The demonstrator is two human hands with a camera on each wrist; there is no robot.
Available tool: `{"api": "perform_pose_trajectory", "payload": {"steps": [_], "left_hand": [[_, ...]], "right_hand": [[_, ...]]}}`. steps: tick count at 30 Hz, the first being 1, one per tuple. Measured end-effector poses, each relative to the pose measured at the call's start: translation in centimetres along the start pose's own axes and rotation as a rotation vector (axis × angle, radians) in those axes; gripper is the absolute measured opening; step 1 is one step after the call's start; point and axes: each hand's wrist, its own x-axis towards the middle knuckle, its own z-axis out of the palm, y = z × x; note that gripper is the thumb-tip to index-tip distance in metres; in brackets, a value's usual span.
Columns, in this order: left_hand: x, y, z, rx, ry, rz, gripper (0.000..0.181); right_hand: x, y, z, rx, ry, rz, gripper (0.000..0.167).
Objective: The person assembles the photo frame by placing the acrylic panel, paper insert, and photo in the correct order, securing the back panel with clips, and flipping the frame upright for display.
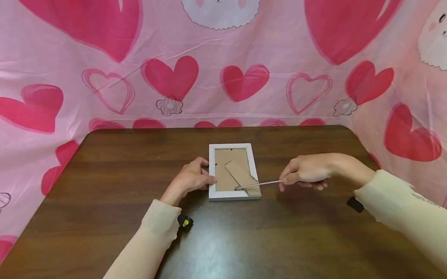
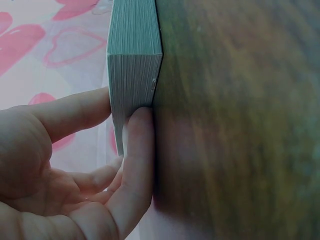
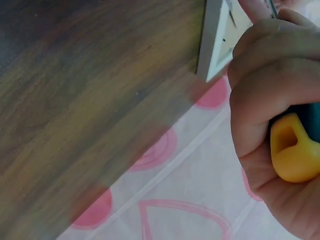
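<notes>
A white picture frame lies face down on the table, its brown backing board and slanted stand flap showing. My left hand grips the frame's left side, thumb on the rim and fingers against the outer edge, as the left wrist view confirms. To the right of the frame, my right hand holds a screwdriver with a yellow and dark teal handle, fingers curled round it. The thin metal shaft crosses the flap's lower part, and its tip is at the backing's lower edge by a small dark tab.
The dark wooden table has rounded far corners. A pink cloth with hearts and white faces hangs behind it and at both sides. Dark straps sit below both sleeves.
</notes>
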Motion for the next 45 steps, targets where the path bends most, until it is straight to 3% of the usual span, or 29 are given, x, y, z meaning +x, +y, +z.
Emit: {"api": "perform_pose_trajectory", "payload": {"steps": [3, 9, 13, 21, 28, 45], "left_hand": [[0.0, 0.0, 0.0, 0.004, -0.003, -0.005, 0.061], [0.1, -0.1, 0.0, 0.011, -0.004, -0.016, 0.062], [0.2, -0.1, 0.0, 0.013, -0.004, -0.012, 0.062], [0.2, -0.2, 0.0, 0.002, -0.003, -0.01, 0.06], [0.3, -0.2, 0.0, -0.005, -0.004, -0.008, 0.06], [0.4, -0.2, 0.2, 0.0, 0.007, 0.001, 0.058]], "right_hand": [[-0.6, -0.1, -0.1, -0.059, 0.09, -0.044, 0.024], [-1.6, 0.4, 0.5, -0.337, 0.412, -0.129, 0.023], [-1.8, 1.0, 1.3, -0.358, 0.489, -0.097, 0.022], [-0.9, 1.6, 2.6, -0.278, 0.527, -0.095, 0.023], [-0.4, 1.4, 2.9, -0.175, 0.489, -0.051, 0.022], [0.1, 1.2, 2.9, -0.223, 0.476, -0.07, 0.021]]}}
